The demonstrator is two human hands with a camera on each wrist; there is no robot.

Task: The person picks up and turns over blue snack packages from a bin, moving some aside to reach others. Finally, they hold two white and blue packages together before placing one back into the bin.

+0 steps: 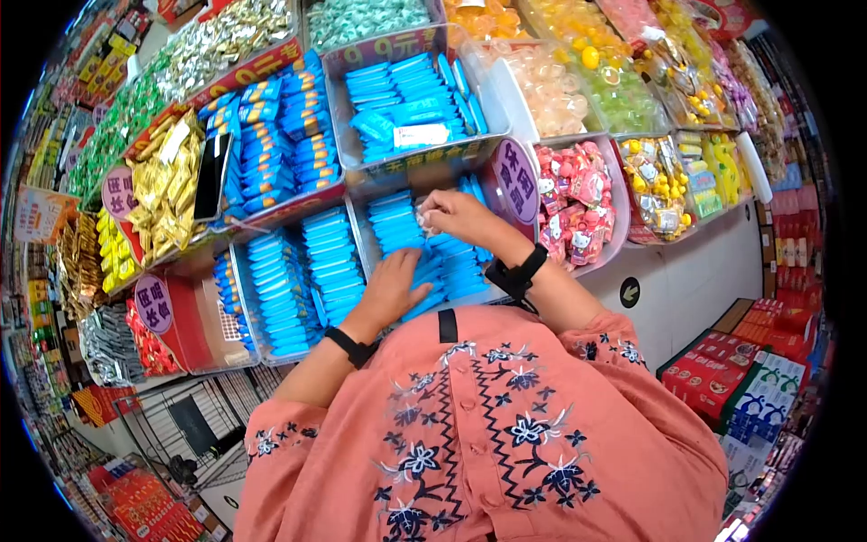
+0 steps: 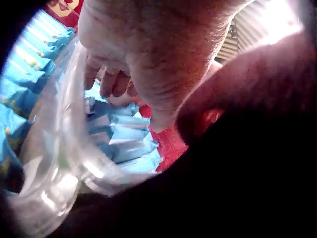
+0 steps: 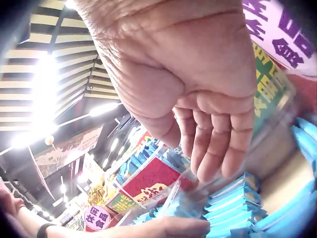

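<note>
Blue packets (image 1: 395,223) stand in rows in a clear-walled bin; they also show in the left wrist view as packets (image 2: 130,141) and in the right wrist view as packets (image 3: 233,210). My left hand (image 1: 388,287) lies over the near packets, fingers loosely extended; its palm (image 2: 148,54) partly hides them. My right hand (image 1: 462,219) hangs over the bin's far part, fingers bent downward. In the right wrist view this hand (image 3: 198,79) shows relaxed fingers with nothing visible in them. Whether its fingertips touch a packet is unclear.
Behind stands a raised box of blue packets (image 1: 406,108). Pink packets (image 1: 573,199) fill a bin on the right. Gold-wrapped sweets (image 1: 167,176) and a phone (image 1: 213,178) are on the left. A wire cart (image 1: 194,420) stands at lower left, stacked red boxes (image 1: 709,375) at lower right.
</note>
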